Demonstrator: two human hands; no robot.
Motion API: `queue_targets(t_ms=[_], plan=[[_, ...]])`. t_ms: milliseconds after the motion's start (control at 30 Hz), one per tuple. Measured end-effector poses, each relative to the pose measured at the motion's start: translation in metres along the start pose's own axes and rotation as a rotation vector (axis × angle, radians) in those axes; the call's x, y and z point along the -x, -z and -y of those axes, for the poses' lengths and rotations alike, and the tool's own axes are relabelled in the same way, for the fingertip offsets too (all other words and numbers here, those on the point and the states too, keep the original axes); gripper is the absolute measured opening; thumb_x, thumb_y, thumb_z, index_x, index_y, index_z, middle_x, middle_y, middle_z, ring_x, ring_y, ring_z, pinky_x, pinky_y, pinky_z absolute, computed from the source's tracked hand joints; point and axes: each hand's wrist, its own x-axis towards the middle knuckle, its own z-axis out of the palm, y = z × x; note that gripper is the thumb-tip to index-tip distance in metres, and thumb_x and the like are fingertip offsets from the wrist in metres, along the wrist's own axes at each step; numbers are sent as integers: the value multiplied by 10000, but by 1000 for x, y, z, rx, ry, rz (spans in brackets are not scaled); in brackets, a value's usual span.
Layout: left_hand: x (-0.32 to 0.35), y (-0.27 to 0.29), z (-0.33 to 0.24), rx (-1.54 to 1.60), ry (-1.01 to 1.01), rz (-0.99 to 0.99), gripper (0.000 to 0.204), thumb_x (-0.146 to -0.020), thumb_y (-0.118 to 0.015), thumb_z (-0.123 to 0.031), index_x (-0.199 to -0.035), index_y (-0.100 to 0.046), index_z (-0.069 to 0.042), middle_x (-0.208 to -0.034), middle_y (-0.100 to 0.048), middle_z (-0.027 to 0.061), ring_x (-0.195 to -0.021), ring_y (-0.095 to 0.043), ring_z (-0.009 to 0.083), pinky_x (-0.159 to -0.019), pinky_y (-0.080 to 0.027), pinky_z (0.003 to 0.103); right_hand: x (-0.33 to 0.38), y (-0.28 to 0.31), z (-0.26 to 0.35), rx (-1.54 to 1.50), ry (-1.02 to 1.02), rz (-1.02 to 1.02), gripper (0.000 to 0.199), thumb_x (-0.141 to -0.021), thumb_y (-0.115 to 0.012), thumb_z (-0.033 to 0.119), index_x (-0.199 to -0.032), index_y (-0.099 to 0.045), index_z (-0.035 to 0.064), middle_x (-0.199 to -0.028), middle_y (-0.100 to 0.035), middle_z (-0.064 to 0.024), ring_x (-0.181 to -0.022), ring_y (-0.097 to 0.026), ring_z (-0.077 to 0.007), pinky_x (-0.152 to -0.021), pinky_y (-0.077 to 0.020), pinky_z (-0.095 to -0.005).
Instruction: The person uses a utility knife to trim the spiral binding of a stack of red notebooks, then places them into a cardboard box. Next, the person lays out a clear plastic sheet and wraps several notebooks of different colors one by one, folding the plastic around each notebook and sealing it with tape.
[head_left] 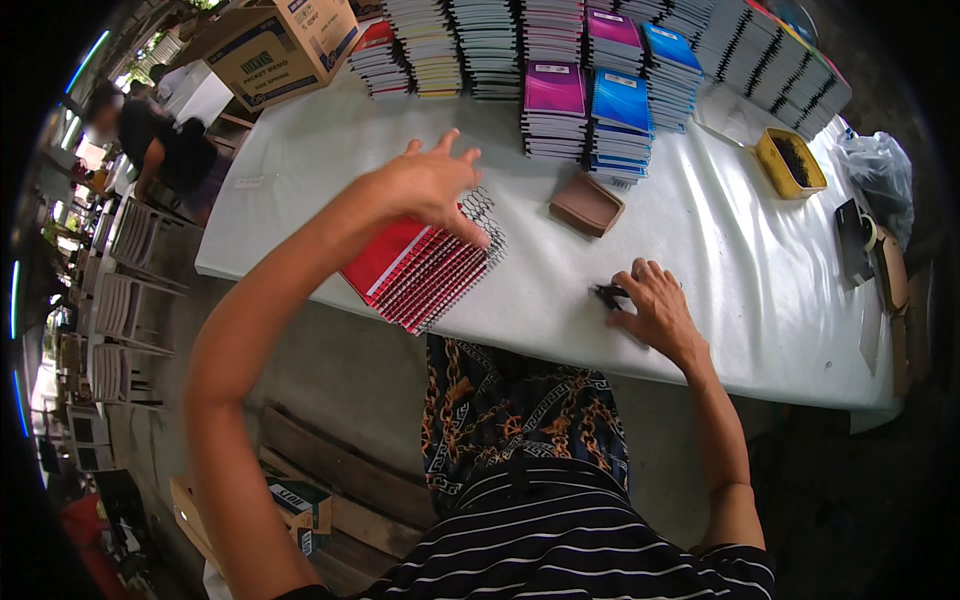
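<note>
We see a white-covered table (pixel 720 270) running across the view, its far side lined with stacks of spiral notebooks (pixel 560 45) in purple, blue, yellow and red. A cardboard box (pixel 275 45) sits at the far left corner. At the near edge lies a fanned stack of red spiral notebooks (pixel 415 270), its long axis running from near left to far right, the wire bindings turned toward the right and the far end pointing at the tall stacks. Our left hand (pixel 435 185) is spread wide, fingers apart, hovering over that stack with the fingertips at its wire coils, gripping nothing. Our right hand (pixel 655 305) rests on the cloth, fingers curled and pinched on a small black object (pixel 607 293). A brown tray (pixel 586 204) lies between the hands, a yellow tray (pixel 790 162) further right.
</note>
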Motion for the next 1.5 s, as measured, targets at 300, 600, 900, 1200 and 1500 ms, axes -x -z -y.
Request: queue_targets(t_ms=[300, 600, 900, 1200, 1500], plan=[[37, -94, -87, -697, -148, -596, 683, -856, -527, -225, -1493, -307, -116, -1558, -264, 113, -1460, -181, 270, -1178, -99, 522, -14, -20, 9, 125, 210, -208, 353, -761, -684, 135, -1097, -604, 59, -1187, -511, -140, -1121, -502, -283, -901, -433, -447], [69, -155, -65, -794, -45, -433, 621, -827, -522, -180, -1422, -417, -36, -1524, -345, 77, -1454, -208, 226, -1197, -50, 513, 2, -51, -18, 49, 173, -310, 515, -902, -612, 287, -1377, -477, 141, -1295, -487, -172, -1291, -406, -324, -1133, -243, -528], [82, -102, -79, -537, -120, -718, 622, -846, -536, -165, -1454, -407, -145, -1531, -340, 78, -1459, -192, 295, -1167, -45, 573, -16, -40, 25, -67, 223, -394, 632, -812, -537, -64, -1409, -404, 94, -1335, -484, -138, -1289, -425, -303, -1141, -248, -491], [50, -166, -85, -517, -91, -619, 443, -836, -529, -130, -1268, -592, -53, -1430, -485, 53, -1422, -302, 242, -1182, -121, 516, -176, -66, 51, -987, 497, 20, 624, -720, -410, -149, -1322, -436, 14, -994, -682, -165, -935, -654, -301, -874, -484, -394], [63, -156, -71, -685, -11, -537, 521, -815, -540, -173, -1315, -551, -27, -1454, -450, 56, -1442, -252, 237, -1191, -107, 508, -176, -54, 49, -1033, 469, 148, 457, -658, -450, -74, -1086, -609, -72, -799, -680, -137, -746, -634, -185, -695, -478, -317]])
